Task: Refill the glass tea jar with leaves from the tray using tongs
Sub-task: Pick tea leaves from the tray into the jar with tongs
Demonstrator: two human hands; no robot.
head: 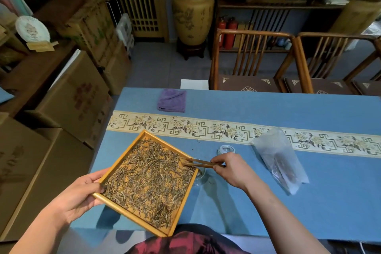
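Your one glass tea jar [199, 175] is standing at frame centre on the blue tabletop [268, 109], half hidden behind the tray [115, 201]. Your left hand [79, 194] is gripping that tray; your right hand [231, 168] is pinching the tongs [201, 163] over the leaves [148, 179]. One lid [226, 149], one plastic bag [278, 159] and one purple cloth [172, 100] are lying beyond; two chairs [253, 57] are standing upper right.

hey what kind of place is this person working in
Probably a tea shop's tasting or stock room. A wooden tray of loose tea leaves is held over a table with an embroidered runner, a big lidded ceramic storage urn stands behind, and cardboard cartons are stacked alongside.
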